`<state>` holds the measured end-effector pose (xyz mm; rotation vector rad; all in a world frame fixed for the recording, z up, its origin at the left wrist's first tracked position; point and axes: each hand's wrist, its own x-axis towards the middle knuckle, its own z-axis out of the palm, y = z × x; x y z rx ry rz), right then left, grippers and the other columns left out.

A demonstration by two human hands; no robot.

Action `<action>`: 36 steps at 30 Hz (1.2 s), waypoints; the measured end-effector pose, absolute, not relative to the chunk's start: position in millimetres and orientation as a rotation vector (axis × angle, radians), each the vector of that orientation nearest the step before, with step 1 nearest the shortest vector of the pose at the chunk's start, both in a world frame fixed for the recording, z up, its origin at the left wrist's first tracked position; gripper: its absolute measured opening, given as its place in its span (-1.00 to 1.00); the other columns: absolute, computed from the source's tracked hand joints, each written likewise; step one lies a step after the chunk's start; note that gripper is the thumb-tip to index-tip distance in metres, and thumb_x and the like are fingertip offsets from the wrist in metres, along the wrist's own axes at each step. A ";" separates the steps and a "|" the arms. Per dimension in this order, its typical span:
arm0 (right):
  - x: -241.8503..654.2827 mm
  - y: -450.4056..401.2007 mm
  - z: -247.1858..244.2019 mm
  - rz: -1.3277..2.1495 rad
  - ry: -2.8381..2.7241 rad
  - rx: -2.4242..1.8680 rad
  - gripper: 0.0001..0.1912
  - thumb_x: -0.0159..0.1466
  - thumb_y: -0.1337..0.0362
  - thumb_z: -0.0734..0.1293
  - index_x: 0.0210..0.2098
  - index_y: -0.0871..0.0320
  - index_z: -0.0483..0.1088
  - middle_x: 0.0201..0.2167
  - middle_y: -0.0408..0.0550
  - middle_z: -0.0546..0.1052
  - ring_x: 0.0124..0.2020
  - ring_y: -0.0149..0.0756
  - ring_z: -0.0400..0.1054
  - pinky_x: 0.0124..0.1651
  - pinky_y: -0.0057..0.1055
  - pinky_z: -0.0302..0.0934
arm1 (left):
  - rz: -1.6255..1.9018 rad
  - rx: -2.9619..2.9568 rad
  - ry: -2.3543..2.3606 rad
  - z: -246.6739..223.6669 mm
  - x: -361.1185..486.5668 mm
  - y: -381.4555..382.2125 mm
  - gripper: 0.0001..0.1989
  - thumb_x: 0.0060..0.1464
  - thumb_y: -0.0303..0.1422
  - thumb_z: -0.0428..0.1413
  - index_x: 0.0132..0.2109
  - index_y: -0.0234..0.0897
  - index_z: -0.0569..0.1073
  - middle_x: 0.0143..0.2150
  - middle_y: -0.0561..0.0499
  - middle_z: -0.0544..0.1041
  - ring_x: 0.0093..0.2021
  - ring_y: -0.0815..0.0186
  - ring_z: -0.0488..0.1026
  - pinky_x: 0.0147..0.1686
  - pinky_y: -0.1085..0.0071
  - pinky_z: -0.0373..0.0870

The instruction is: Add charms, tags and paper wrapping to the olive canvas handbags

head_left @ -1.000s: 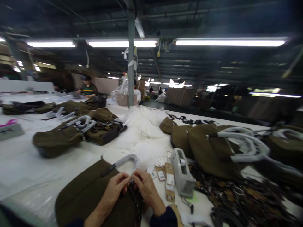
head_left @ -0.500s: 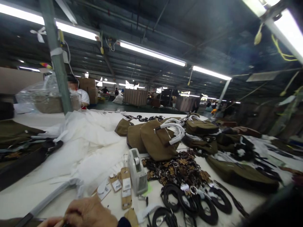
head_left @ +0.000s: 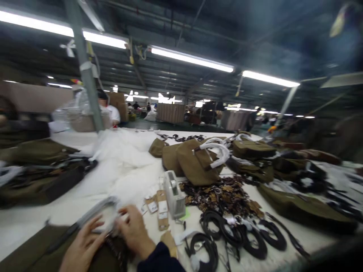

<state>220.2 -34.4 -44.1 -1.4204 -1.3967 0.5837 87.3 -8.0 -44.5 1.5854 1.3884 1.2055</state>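
An olive bag (head_left: pixel 36 241) lies in front of me at the lower left, its handle (head_left: pixel 93 212) wrapped in clear film. My left hand (head_left: pixel 83 245) rests over the bag, fingers curled in beside the base of the handle; what they pinch is hidden. At the handle's right end, my right hand (head_left: pixel 136 231) has its fingers closed around the wrapped part. Between the hands, a dark chain-like trim (head_left: pixel 115 251) hangs over the bag; blur hides its details.
To the right are cardboard tags (head_left: pixel 162 211), a grey tape dispenser (head_left: pixel 174 196), a heap of brown charms (head_left: pixel 224 194) and coiled black straps (head_left: pixel 227 230). Behind stand olive bags (head_left: pixel 195 162). White wrapping sheets (head_left: pixel 127 158) are piled on the table; another person (head_left: pixel 113 113) is beyond.
My view has turned left and the olive bag has come further into sight. Both hands now show clearly; the right one has moved up and right, to the wrapped handle.
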 end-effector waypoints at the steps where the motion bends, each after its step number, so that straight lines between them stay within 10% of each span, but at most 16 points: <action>1: 224.0 -41.4 -40.9 0.589 -1.359 -1.436 -0.72 0.20 0.36 0.35 -0.07 0.13 0.41 -0.18 -0.08 0.48 -0.30 -0.34 0.35 -0.16 -0.40 0.26 | 1.133 1.609 1.326 -39.4 69.6 -13.2 -0.36 -0.13 -0.05 0.17 0.10 -0.22 0.35 -0.06 -0.10 0.54 -0.24 0.11 0.55 -0.18 0.15 0.53; 9: 245.9 -94.9 -37.5 0.533 -1.774 -1.504 -0.84 0.30 0.30 0.28 -0.17 0.13 0.47 -0.18 0.03 0.51 -0.08 -0.10 0.32 0.03 -0.22 0.18 | 0.879 2.149 1.438 -27.3 41.5 -64.7 -0.74 0.15 -0.26 0.03 -0.08 -0.19 0.51 0.01 -0.08 0.52 0.08 0.09 0.37 0.15 0.10 0.24; 18: 222.4 -94.3 -30.7 0.532 -1.666 -1.517 -0.88 0.25 0.34 0.26 -0.21 0.11 0.39 -0.27 -0.03 0.52 -0.20 -0.17 0.38 -0.11 -0.31 0.21 | 0.624 2.112 1.718 -9.8 68.2 -70.6 -0.69 0.16 -0.08 0.05 -0.30 -0.23 0.47 -0.19 -0.07 0.50 -0.07 0.10 0.39 -0.07 0.24 0.23; 25: 229.5 -77.2 -37.7 0.710 -1.662 -1.512 -0.85 0.18 0.36 0.28 -0.22 0.12 0.38 -0.35 -0.11 0.51 -0.39 -0.30 0.37 -0.29 -0.40 0.18 | 0.585 1.960 1.682 -11.5 65.0 -53.6 -0.94 0.05 -0.40 0.10 -0.38 -0.26 0.44 -0.27 -0.02 0.52 -0.19 0.25 0.44 -0.19 0.41 0.23; 36: 221.6 -66.3 -52.2 0.533 -1.706 -1.568 -0.82 0.18 0.39 0.28 -0.27 0.12 0.50 -0.31 -0.05 0.49 -0.28 -0.26 0.38 -0.17 -0.38 0.21 | 0.453 1.988 1.823 -5.4 80.6 -55.6 -0.89 0.02 -0.33 0.08 -0.29 -0.26 0.40 -0.19 -0.16 0.55 -0.09 0.05 0.47 -0.18 0.27 0.24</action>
